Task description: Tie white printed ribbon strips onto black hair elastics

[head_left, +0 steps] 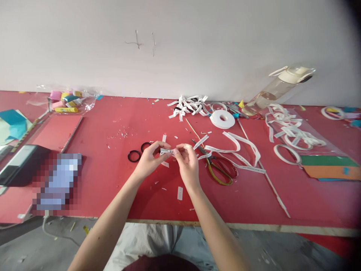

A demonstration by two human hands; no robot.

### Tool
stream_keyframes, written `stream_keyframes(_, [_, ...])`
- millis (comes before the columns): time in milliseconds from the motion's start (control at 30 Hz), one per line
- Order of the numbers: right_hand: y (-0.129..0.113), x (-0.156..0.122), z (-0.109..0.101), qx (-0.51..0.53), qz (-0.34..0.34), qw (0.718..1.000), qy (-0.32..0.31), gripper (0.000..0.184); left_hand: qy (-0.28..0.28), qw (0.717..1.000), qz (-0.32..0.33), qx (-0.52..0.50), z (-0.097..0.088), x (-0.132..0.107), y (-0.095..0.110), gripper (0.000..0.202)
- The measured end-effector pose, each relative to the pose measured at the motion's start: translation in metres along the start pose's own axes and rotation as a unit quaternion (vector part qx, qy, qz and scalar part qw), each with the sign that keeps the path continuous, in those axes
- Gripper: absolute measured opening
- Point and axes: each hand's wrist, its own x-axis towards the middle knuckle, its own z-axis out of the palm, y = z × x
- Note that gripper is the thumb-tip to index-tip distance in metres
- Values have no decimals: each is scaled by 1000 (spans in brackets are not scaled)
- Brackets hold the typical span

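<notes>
Between my two hands, above the red table, is a short white ribbon (166, 151) with dark printed lettering. My left hand (149, 160) pinches its left part between thumb and fingers. My right hand (188, 165) is closed on the other end, its thumb pressed near the middle; the fingers hide part of the ribbon. Just left of my left hand lie two black elastic rings (133, 150). To the right of my right hand lie scissors (221, 181) with yellowish and red handles, overlapped by long printed ribbon strips (248, 165). Small cut ribbon pieces (179, 193) lie below my hands.
Behind are a pile of ribbon bows (187, 107) and a white roll (216, 121). A tilted bottle (282, 84) leans near the wall, beside more ribbon (304, 137) and coloured sheets (327, 171). At left are a phone (59, 182) and a bag of colourful pieces (66, 99).
</notes>
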Motion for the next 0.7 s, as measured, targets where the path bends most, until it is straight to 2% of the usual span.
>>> stream_keyframes(200, [0, -2, 1, -22, -37, 999, 17, 25, 42, 995, -44, -78, -2, 2, 4, 22])
stream_keyframes(433, [2, -3, -1, -110, -128, 986, 8, 18, 33, 990, -52, -126, -4, 3, 2, 22])
stream_keyframes(700, [-1, -3, 2, -66, -81, 994, 0, 23, 35, 989, -62, -131, -4, 3, 5, 22])
